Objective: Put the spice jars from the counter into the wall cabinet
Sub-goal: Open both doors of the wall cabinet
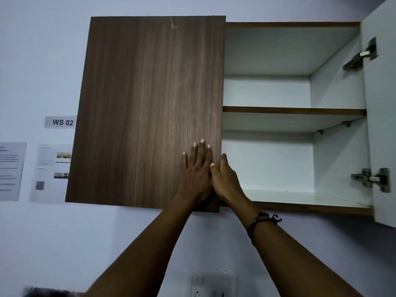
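The wall cabinet (293, 111) hangs ahead with its right door (381, 116) swung wide and its brown left door (147, 108) covering the left half. Two white shelves inside the right half hold nothing. My left hand (196, 170) lies flat, fingers spread, on the lower right corner of the left door. My right hand (225, 179) curls around that door's right edge, fingers hidden behind it. No spice jars or counter are in view.
Printed sheets (50, 172) and a "WS 02" label (62, 122) are stuck on the wall left of the cabinet. A white socket plate (212, 284) sits on the wall below. Metal hinges (372, 180) stick out from the right door.
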